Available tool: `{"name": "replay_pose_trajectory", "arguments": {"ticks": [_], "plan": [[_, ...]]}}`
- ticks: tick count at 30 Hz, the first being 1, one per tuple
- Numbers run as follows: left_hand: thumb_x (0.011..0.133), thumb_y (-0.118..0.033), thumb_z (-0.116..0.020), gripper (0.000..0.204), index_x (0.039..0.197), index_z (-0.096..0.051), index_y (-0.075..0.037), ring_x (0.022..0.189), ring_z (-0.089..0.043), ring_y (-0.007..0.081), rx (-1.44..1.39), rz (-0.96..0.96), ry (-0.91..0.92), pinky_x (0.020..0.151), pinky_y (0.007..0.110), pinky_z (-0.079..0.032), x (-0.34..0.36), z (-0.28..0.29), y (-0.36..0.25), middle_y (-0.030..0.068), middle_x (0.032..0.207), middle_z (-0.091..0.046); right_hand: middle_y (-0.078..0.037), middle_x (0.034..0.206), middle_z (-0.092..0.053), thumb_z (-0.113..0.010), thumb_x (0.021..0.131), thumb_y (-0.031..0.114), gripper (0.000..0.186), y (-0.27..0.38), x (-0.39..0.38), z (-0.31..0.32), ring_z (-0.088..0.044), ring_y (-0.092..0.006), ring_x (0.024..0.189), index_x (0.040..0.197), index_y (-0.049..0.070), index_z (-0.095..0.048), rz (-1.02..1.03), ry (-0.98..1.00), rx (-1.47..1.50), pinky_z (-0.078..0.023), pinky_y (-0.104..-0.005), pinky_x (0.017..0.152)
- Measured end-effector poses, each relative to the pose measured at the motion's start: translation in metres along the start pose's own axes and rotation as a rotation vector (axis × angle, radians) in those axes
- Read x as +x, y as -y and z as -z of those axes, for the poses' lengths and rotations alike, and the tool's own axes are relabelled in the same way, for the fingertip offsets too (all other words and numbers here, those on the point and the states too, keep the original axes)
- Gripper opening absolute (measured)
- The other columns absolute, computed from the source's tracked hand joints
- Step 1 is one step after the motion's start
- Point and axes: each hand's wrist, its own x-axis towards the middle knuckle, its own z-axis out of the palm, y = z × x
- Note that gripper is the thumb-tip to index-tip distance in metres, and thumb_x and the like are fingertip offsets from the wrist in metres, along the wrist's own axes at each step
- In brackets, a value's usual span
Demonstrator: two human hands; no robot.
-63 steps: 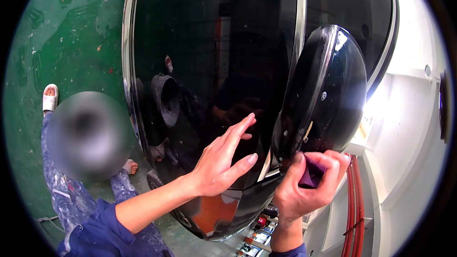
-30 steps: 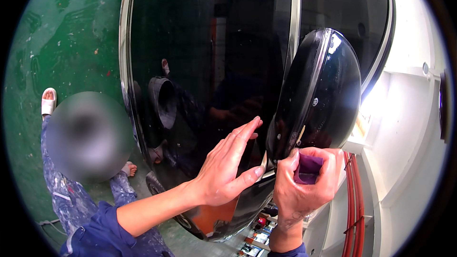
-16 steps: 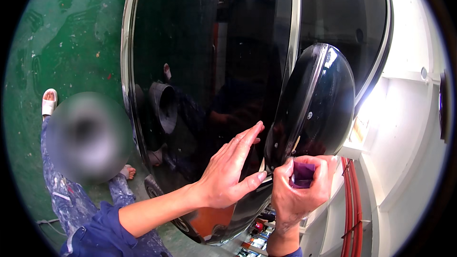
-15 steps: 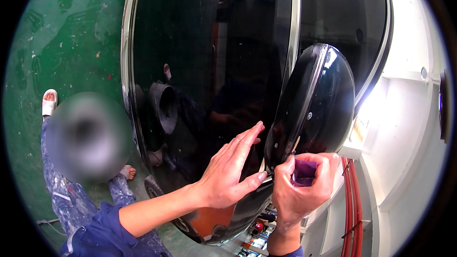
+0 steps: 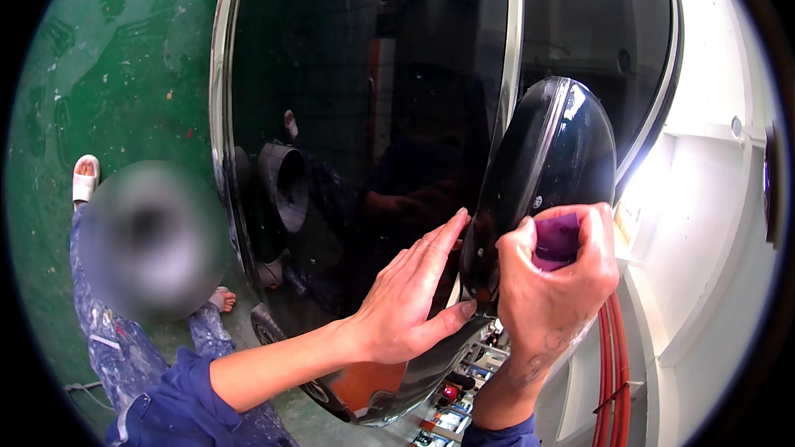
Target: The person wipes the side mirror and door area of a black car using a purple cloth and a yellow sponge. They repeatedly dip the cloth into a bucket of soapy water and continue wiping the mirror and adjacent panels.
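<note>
The black car side mirror (image 5: 546, 157), crossed lengthwise by a bright strip, stands out beside the glossy dark car door (image 5: 356, 116). My right hand (image 5: 559, 281) is closed round a small purple block-like piece (image 5: 557, 242) at the near end of the mirror. Its working edge is hidden behind my fingers. My left hand (image 5: 410, 294) has its fingers stretched out, with the fingertips at the mirror's inner side; whether they touch it I cannot tell. Nothing shows in that hand.
A blurred round grey thing (image 5: 153, 240) covers part of my paint-spattered blue trousers (image 5: 124, 356), above the green floor (image 5: 124, 74). Red pipes (image 5: 611, 364) run along the white wall (image 5: 704, 240) at right. Pale trim (image 5: 510, 50) edges the dark car window (image 5: 596, 25).
My right hand has moved up and to the right along the mirror with the purple piece. A thin pale edge seen beside its fingers is now hidden. My left hand has shifted slightly right.
</note>
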Motion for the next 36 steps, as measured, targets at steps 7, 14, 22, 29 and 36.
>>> {"name": "replay_pose_trajectory", "arguments": {"ticks": [7,14,22,29,36], "plan": [[0.094,-0.038,-0.075,0.102,0.166,-0.017,0.005,0.139,-0.051,0.0413,0.125,-0.091,-0.075,0.118,0.048,-0.04,0.008,-0.003,0.0,0.0275,0.163,-0.038,-0.006,0.074,-0.068,-0.076,0.091,0.006,0.012,0.0,0.057,0.02,-0.067,-0.0138,0.066,0.092,-0.002,-0.068,-0.1,0.063,0.217,-0.053,-0.0286,0.063],[0.077,-0.051,-0.092,0.126,0.166,-0.021,0.003,0.135,-0.056,0.0365,0.162,-0.149,-0.121,0.116,0.047,-0.043,0.054,0.008,-0.006,0.0255,0.157,-0.045,-0.007,0.091,-0.061,-0.076,0.085,0.014,0.044,-0.017,-0.001,0.069,-0.058,-0.0131,0.079,0.121,0.001,-0.055,-0.273,0.045,0.481,-0.045,-0.025,0.073],[0.085,-0.043,-0.089,0.089,0.149,-0.05,0.004,0.118,-0.064,0.0219,-0.303,-0.127,-0.125,0.099,0.037,-0.052,0.114,0.035,-0.02,0.0164,0.136,-0.064,-0.01,0.091,-0.055,-0.063,0.083,-0.017,0.024,-0.02,-0.043,0.1,-0.054,-0.0155,0.079,0.101,-0.001,-0.059,0.085,0.135,0.094,-0.044,-0.0229,0.071],[0.095,-0.029,-0.081,0.052,0.134,-0.062,-0.001,0.102,-0.063,0.0152,-0.129,-0.268,-0.345,0.087,0.032,-0.053,0.08,0.043,-0.046,0.0077,0.122,-0.067,-0.011,0.088,-0.06,-0.067,0.09,-0.007,0.016,-0.015,-0.079,0.096,-0.056,-0.0182,0.08,0.097,0.0,-0.054,-0.051,0.058,0.364,-0.045,-0.0282,0.075],[0.093,-0.022,-0.081,0.023,0.105,-0.072,-0.004,0.081,-0.067,0.0303,-0.212,-0.126,0.071,0.075,0.04,-0.053,-0.081,-0.009,-0.055,0.0115,0.09,-0.07,-0.007,0.07,-0.06,-0.087,0.09,0.029,0.043,-0.006,-0.134,0.089,-0.057,-0.0169,0.067,0.085,0.003,-0.053,-0.244,0.066,0.631,-0.046,-0.03,0.067]]}}
